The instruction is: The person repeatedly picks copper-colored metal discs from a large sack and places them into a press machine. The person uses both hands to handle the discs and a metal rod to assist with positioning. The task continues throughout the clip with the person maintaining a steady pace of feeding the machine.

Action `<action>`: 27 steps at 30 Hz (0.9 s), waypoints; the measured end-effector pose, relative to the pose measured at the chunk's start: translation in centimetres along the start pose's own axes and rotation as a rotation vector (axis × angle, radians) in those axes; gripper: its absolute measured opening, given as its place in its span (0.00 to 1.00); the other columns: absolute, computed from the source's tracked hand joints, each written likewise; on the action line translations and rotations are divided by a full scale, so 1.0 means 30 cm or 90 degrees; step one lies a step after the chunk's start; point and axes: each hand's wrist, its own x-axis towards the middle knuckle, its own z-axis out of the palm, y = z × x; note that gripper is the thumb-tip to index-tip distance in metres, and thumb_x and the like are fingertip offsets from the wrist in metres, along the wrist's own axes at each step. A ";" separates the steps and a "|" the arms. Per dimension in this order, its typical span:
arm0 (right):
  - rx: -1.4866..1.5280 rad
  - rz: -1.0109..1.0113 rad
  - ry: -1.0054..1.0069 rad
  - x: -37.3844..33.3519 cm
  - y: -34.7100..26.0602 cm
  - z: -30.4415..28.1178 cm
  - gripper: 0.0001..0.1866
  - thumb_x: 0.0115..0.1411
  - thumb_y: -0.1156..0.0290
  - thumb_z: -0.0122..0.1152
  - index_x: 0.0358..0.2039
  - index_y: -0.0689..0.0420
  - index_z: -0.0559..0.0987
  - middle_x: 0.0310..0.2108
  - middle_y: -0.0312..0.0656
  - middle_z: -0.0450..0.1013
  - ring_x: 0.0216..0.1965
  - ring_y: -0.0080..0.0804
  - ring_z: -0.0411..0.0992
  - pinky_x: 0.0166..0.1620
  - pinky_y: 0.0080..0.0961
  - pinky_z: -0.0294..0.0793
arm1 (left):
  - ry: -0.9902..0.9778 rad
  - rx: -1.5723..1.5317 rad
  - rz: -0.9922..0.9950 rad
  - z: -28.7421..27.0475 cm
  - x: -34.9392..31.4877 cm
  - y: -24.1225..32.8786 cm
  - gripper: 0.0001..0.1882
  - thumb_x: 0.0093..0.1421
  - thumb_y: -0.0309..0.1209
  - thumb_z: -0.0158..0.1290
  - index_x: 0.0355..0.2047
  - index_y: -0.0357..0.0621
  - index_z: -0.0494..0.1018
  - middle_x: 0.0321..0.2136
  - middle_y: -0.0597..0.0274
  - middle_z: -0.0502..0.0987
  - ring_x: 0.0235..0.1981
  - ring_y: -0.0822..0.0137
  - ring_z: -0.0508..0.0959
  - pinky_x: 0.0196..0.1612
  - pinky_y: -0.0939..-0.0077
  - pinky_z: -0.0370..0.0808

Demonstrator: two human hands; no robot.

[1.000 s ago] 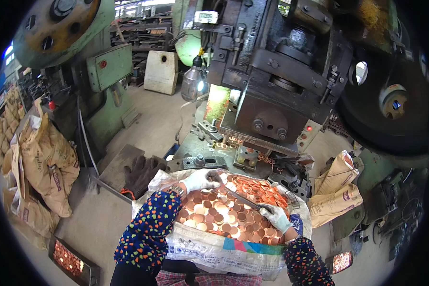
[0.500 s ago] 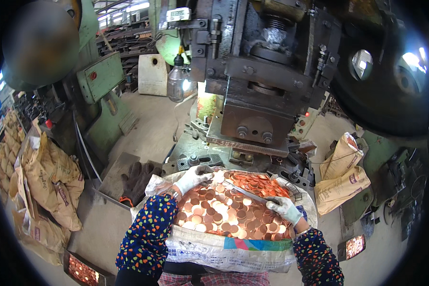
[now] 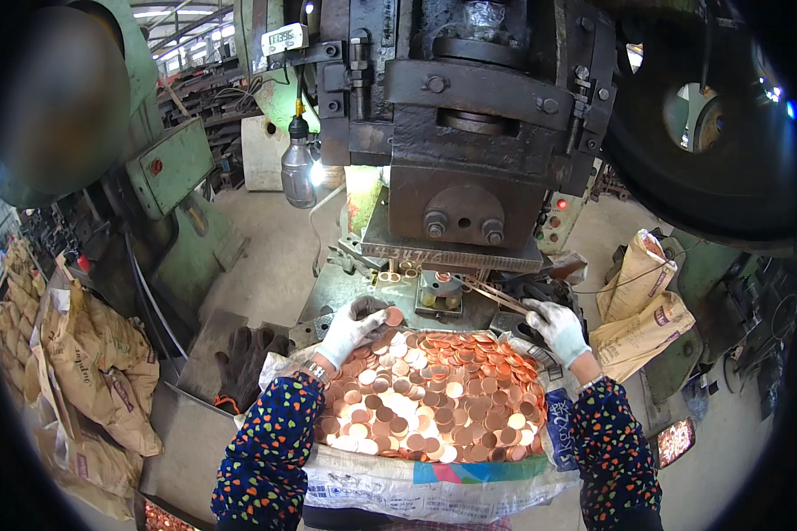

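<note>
My left hand (image 3: 352,329), in a white glove, pinches a single copper disc (image 3: 395,316) just above the far edge of a heap of copper discs (image 3: 434,398) in an open white sack (image 3: 390,482). My right hand (image 3: 555,327), also gloved, grips a thin metal rod (image 3: 487,294). The rod's tip reaches to the round die (image 3: 440,285) under the dark press ram (image 3: 465,208). Both forearms wear dark sleeves with coloured dots.
A big punch press (image 3: 469,106) fills the upper centre, with a flywheel (image 3: 708,150) at the right. A hanging lamp (image 3: 299,168) glows at its left. Dark gloves (image 3: 239,358) lie on a tray. Brown paper sacks (image 3: 97,372) stand left, others (image 3: 642,310) right.
The view has come closer to the press. My left hand has lifted one disc off the heap. My right hand has reached forward with the rod to the die.
</note>
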 end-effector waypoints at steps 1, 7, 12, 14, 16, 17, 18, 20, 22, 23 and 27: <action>-0.055 -0.018 0.007 0.029 -0.010 0.014 0.17 0.62 0.60 0.49 0.47 0.53 0.76 0.36 0.48 0.75 0.39 0.45 0.73 0.42 0.36 0.72 | -0.003 -0.001 -0.012 0.009 0.017 0.014 0.11 0.59 0.29 0.56 0.41 0.38 0.72 0.34 0.64 0.76 0.28 0.76 0.76 0.28 0.83 0.76; -0.238 0.059 -0.058 0.124 -0.028 0.072 0.16 0.62 0.59 0.50 0.49 0.47 0.75 0.36 0.43 0.75 0.37 0.41 0.74 0.40 0.35 0.72 | 0.037 -0.009 0.021 0.090 0.127 0.013 0.09 0.60 0.29 0.55 0.40 0.40 0.73 0.30 0.68 0.76 0.26 0.78 0.74 0.28 0.85 0.74; -0.124 0.077 0.047 0.087 0.046 0.069 0.16 0.61 0.60 0.51 0.48 0.49 0.75 0.37 0.45 0.75 0.37 0.44 0.73 0.41 0.38 0.71 | 0.152 0.061 0.042 0.155 0.265 -0.067 0.10 0.56 0.32 0.57 0.36 0.42 0.74 0.25 0.69 0.75 0.22 0.80 0.71 0.24 0.85 0.70; -0.079 0.061 0.045 0.054 0.062 0.069 0.16 0.61 0.62 0.52 0.47 0.52 0.76 0.37 0.47 0.75 0.39 0.45 0.73 0.43 0.37 0.71 | 0.210 0.183 0.087 0.185 0.328 -0.090 0.14 0.53 0.36 0.59 0.35 0.40 0.74 0.26 0.59 0.78 0.25 0.69 0.76 0.30 0.75 0.73; -0.028 0.062 0.032 0.025 0.066 0.069 0.16 0.60 0.63 0.53 0.46 0.56 0.76 0.35 0.49 0.75 0.39 0.47 0.73 0.44 0.37 0.71 | 0.286 0.353 0.177 0.227 0.366 -0.106 0.20 0.51 0.43 0.59 0.36 0.38 0.74 0.30 0.49 0.78 0.32 0.53 0.78 0.38 0.66 0.73; 0.019 0.078 0.024 0.013 0.066 0.067 0.16 0.60 0.64 0.54 0.46 0.57 0.76 0.35 0.50 0.75 0.38 0.47 0.74 0.42 0.37 0.72 | 0.311 0.461 0.170 0.249 0.378 -0.106 0.22 0.51 0.45 0.59 0.37 0.38 0.74 0.31 0.47 0.78 0.35 0.50 0.78 0.39 0.64 0.73; 0.032 0.072 0.025 0.007 0.062 0.071 0.17 0.60 0.63 0.54 0.46 0.57 0.76 0.35 0.51 0.75 0.38 0.48 0.74 0.42 0.37 0.72 | 0.335 0.545 0.131 0.273 0.392 -0.102 0.23 0.50 0.47 0.59 0.34 0.40 0.76 0.30 0.47 0.78 0.34 0.48 0.78 0.38 0.62 0.74; 0.057 0.062 0.026 -0.005 0.053 0.075 0.17 0.60 0.63 0.55 0.46 0.58 0.76 0.35 0.52 0.75 0.38 0.48 0.74 0.41 0.37 0.72 | 0.293 0.618 0.110 0.303 0.406 -0.087 0.21 0.49 0.49 0.60 0.30 0.43 0.78 0.27 0.50 0.79 0.31 0.50 0.79 0.35 0.61 0.75; 0.043 0.078 -0.005 -0.010 0.046 0.075 0.17 0.59 0.62 0.55 0.46 0.59 0.76 0.36 0.53 0.75 0.39 0.49 0.73 0.42 0.37 0.72 | 0.271 0.666 0.127 0.323 0.405 -0.074 0.19 0.50 0.49 0.59 0.28 0.45 0.79 0.25 0.51 0.78 0.29 0.50 0.79 0.32 0.61 0.75; 0.040 0.077 -0.013 -0.010 0.042 0.075 0.17 0.59 0.62 0.55 0.46 0.58 0.77 0.36 0.53 0.75 0.39 0.50 0.73 0.42 0.37 0.72 | 0.279 0.705 0.175 0.327 0.400 -0.071 0.19 0.51 0.49 0.58 0.27 0.45 0.79 0.23 0.51 0.78 0.26 0.50 0.79 0.31 0.60 0.75; 0.044 0.076 -0.045 0.003 0.035 0.071 0.18 0.60 0.61 0.54 0.47 0.57 0.76 0.37 0.53 0.75 0.40 0.50 0.73 0.43 0.37 0.71 | 0.253 0.779 0.250 0.323 0.380 -0.069 0.12 0.53 0.43 0.56 0.29 0.49 0.79 0.25 0.55 0.78 0.29 0.53 0.78 0.31 0.62 0.75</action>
